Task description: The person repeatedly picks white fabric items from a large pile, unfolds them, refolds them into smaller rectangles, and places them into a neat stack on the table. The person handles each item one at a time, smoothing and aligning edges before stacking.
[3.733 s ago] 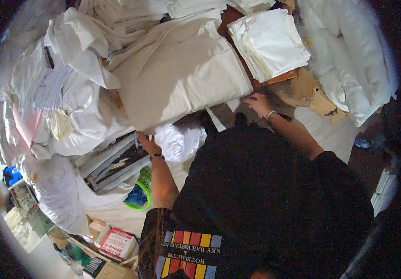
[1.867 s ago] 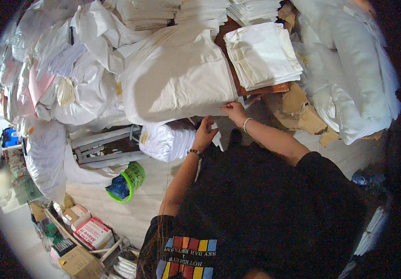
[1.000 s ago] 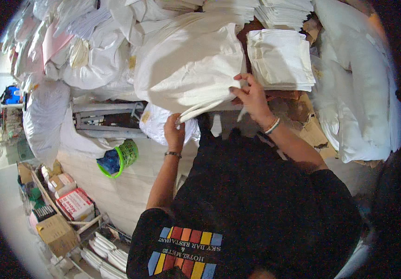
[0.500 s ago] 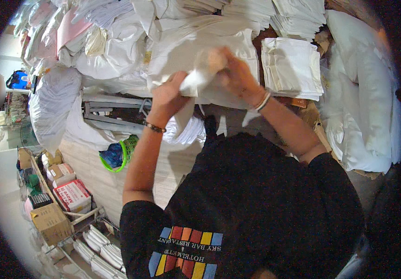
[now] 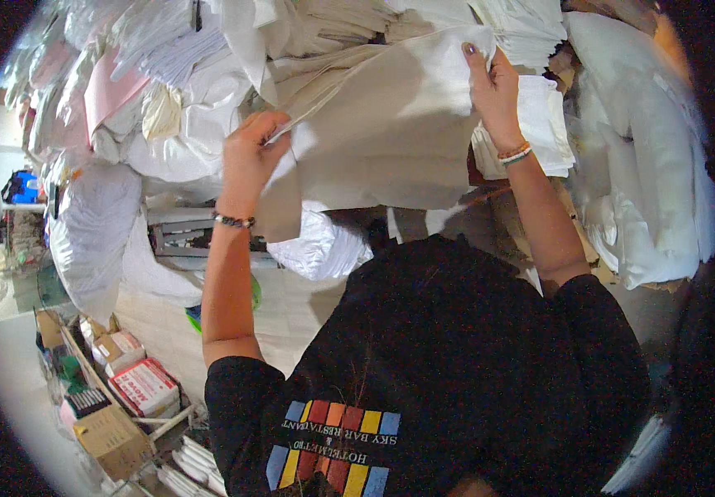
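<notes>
A white cloth (image 5: pixel 382 124) is stretched between my hands, its upper edge slanting up to the right and its body hanging down. My left hand (image 5: pixel 250 153) pinches one corner, with a flap of cloth dropping below it. My right hand (image 5: pixel 494 91) is farther away and higher, thumb and fingers closed on the opposite corner. Behind the right wrist, partly hidden, lies a stack of folded white cloths (image 5: pixel 544 116). Heaped white linen (image 5: pixel 192 99) sits beyond my left hand, with a pink cloth (image 5: pixel 111 91) among it.
A large white bundle (image 5: pixel 631 166) stands at the right. On the left are a cardboard box (image 5: pixel 113 439), a red-and-white box (image 5: pixel 146 388) and rolled white cloths (image 5: pixel 196 468). Below the linen are a grey metal frame (image 5: pixel 183 236) and a white bundle (image 5: pixel 320 244) near the floor.
My hands have moved apart, the right one up and to the right, the left one slightly left. The cloth, bunched and blurred before, is now spread out between them.
</notes>
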A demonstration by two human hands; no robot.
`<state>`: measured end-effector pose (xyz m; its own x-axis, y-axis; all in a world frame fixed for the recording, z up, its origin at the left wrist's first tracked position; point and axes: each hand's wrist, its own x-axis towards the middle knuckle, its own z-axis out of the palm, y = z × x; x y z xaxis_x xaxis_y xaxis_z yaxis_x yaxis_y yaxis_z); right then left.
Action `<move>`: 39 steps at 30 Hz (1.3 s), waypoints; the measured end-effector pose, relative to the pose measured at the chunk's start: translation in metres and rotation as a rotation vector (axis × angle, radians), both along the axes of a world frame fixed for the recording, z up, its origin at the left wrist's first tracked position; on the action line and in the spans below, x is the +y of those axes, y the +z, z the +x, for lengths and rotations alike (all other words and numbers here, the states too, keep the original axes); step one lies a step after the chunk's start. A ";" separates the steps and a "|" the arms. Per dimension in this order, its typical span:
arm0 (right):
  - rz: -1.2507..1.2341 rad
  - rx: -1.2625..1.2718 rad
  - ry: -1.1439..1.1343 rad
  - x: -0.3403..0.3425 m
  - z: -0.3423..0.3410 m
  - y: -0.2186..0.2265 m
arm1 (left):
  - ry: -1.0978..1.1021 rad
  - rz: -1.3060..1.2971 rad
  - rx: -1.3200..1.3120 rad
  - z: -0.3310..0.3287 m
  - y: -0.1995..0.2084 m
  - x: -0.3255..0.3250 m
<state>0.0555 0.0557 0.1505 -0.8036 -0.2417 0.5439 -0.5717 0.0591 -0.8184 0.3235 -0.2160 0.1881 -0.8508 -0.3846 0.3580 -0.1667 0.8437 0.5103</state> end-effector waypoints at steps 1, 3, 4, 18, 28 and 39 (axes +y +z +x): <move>0.005 0.045 0.012 0.003 -0.001 0.000 | -0.016 -0.103 -0.008 0.003 0.003 -0.010; -0.062 -0.195 0.017 0.008 0.001 0.000 | 0.063 -0.084 -0.010 0.009 0.003 -0.034; -0.132 -0.239 0.052 0.013 0.004 0.000 | 0.088 -0.032 0.035 0.015 -0.001 -0.044; 0.481 -0.420 0.786 0.006 0.066 -0.022 | -0.461 0.326 -0.453 0.037 -0.076 0.000; 0.770 0.263 0.286 -0.057 0.092 -0.021 | -0.161 0.249 0.094 -0.006 0.060 0.012; 0.891 0.220 0.586 0.085 0.044 0.053 | 0.013 0.049 -0.123 0.112 0.059 -0.026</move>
<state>0.0990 0.1409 0.2031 -0.3415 -0.9344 0.1013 -0.8331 0.2510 -0.4930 0.4357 -0.2417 0.2467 -0.8821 -0.4102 0.2315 -0.2411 0.8155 0.5261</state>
